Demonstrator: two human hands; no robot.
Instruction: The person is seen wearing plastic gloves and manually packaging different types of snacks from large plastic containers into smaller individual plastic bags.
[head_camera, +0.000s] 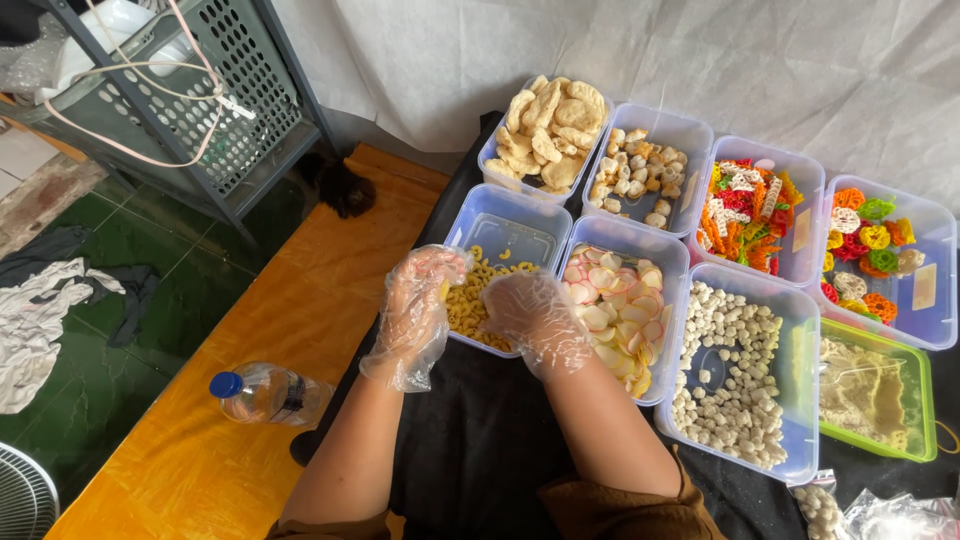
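Both my hands wear loose clear plastic gloves. My left hand hovers at the left rim of a clear plastic tub of small yellow curled crackers, fingers curled around a few pieces. My right hand rests over the same tub's right side, fingers bent down into the yellow crackers, next to a tub of pink-edged round chips. What the right fingers hold is hidden.
More clear tubs hold pale puffed crackers, beige chunks, multicoloured sticks, coloured flower rings and white balls. A green-rimmed tub sits right. A water bottle lies on the orange mat. A grey crate stands behind.
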